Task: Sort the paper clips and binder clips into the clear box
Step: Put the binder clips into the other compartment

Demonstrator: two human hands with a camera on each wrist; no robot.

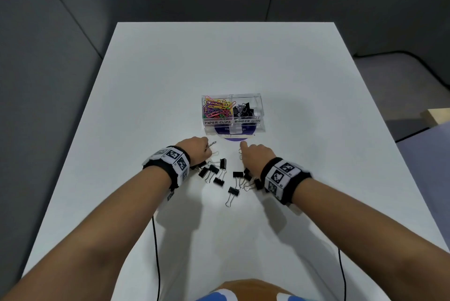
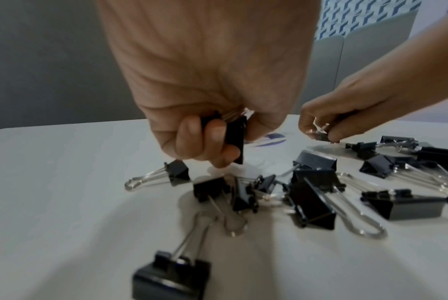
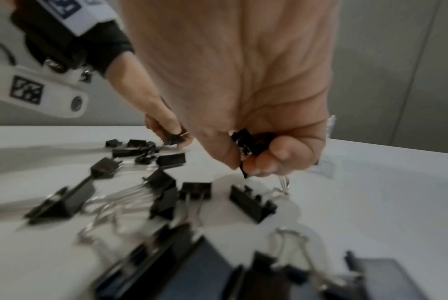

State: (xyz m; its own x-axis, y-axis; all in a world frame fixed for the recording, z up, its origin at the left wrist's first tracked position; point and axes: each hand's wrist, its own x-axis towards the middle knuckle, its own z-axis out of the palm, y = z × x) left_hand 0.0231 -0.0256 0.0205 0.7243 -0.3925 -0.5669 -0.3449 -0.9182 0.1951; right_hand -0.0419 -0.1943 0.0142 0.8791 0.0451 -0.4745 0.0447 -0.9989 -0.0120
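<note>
A clear box (image 1: 233, 113) stands mid-table, its left part labelled PAPER CLIPS full of coloured paper clips (image 1: 216, 107), its right part labelled BINDER CLIPS holding black binder clips (image 1: 243, 111). Several loose black binder clips (image 1: 219, 174) lie on the white table (image 1: 304, 96) between my wrists. My left hand (image 1: 198, 149) is just left of the box front, fingers curled round a black binder clip (image 2: 234, 138). My right hand (image 1: 255, 154) is near the box front too, gripping another black binder clip (image 3: 245, 142) in curled fingers.
A purple round sticker (image 1: 235, 138) shows under the box front. Thin black cables (image 1: 155, 247) trail from both wrists toward the table's near edge. Grey wall panels stand behind the table; a dark cable (image 1: 414, 62) lies on the floor at right.
</note>
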